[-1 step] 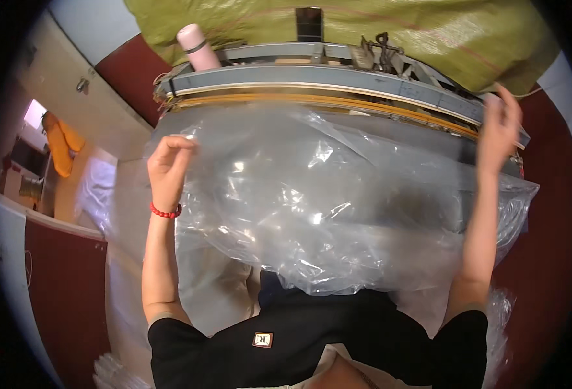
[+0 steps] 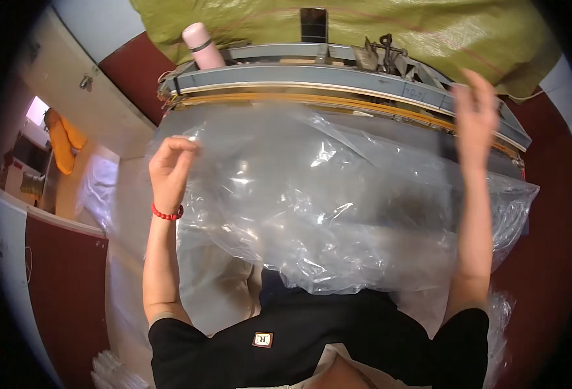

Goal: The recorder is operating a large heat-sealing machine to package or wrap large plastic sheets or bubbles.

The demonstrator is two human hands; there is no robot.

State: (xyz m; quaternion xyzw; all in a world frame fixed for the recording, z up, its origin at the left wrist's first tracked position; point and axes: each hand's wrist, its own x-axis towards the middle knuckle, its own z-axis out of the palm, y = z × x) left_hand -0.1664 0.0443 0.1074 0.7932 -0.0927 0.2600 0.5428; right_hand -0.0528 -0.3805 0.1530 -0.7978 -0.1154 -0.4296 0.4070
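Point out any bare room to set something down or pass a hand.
A hand could likely pass above the clear film, between the left hand and right hand. For setting down, a narrow grey strip between the film and orange rails looks bare. The bluish frame is crowded by the pink bottle and metal fittings.

Sheet (image 2: 338,201) before bar (image 2: 338,75), bottle (image 2: 204,52) behind

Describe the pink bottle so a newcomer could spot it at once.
Find the grey metal beam across the far side of the clear plastic sheet. Follow it toward its left end, beyond the left hand, where a pink bottle shows against the yellow-green cover. Its pink colour and single dark band set it apart from the grey metal beside it.
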